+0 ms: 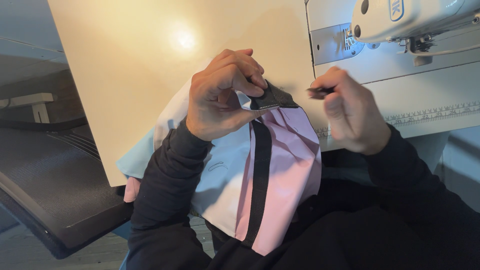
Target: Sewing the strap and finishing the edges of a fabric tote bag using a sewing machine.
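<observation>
My left hand point(222, 95) pinches the top edge of a pink and pale blue fabric piece point(290, 165) where a black webbing strap point(261, 175) folds over it. The strap runs down the middle of the fabric toward my lap. My right hand point(352, 110) is just to the right, fingers closed on a small dark tool point(320, 91) whose tip points at the strap's folded end. Both hands hover over the front edge of the cream sewing table point(130, 75). Dark sleeves cover both arms.
A white sewing machine point(405, 17) stands at the upper right, its metal needle plate point(332, 42) on the bed. A printed ruler strip point(430, 114) runs along the table's front edge. A dark mesh surface point(50, 185) lies lower left.
</observation>
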